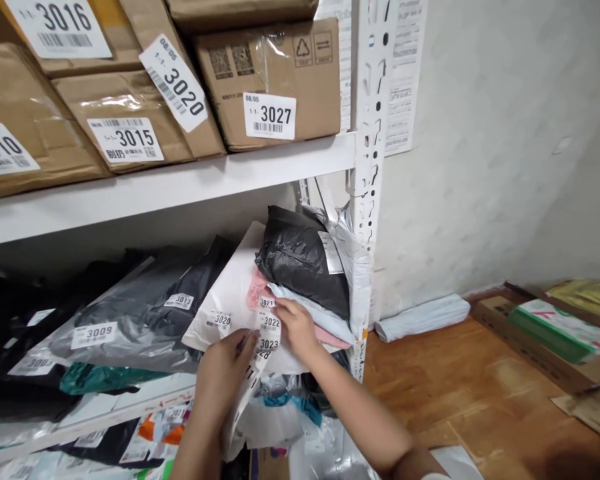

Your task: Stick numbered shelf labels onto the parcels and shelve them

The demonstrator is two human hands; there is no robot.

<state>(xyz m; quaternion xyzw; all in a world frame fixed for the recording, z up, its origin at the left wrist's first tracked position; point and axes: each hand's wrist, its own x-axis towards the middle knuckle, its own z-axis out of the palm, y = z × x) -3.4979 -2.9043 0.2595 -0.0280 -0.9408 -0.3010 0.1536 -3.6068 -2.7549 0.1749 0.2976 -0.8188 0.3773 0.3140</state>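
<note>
Left hand (229, 370) and right hand (296, 327) are pinching a label strip (269, 323) before bagged parcels (300, 263); cartons (313, 77) are sitting on the white shelf (180, 190) above, brown floor (405, 380) is meeting a pale wall (480, 133)

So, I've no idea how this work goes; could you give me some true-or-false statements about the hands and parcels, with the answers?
1. The left hand holds a white paper strip of printed number labels. True.

2. A glossy black plastic parcel lies above a pale blue plastic parcel. True.

3. The right hand grips the glossy black plastic parcel. False: its fingers are at the upper end of the label strip.

4. A brown cardboard box marked 3027 sits on the white metal shelf above the hands. True.

5. The parcel marked 3009 is a brown cardboard box. False: it is a grey plastic parcel.
</note>
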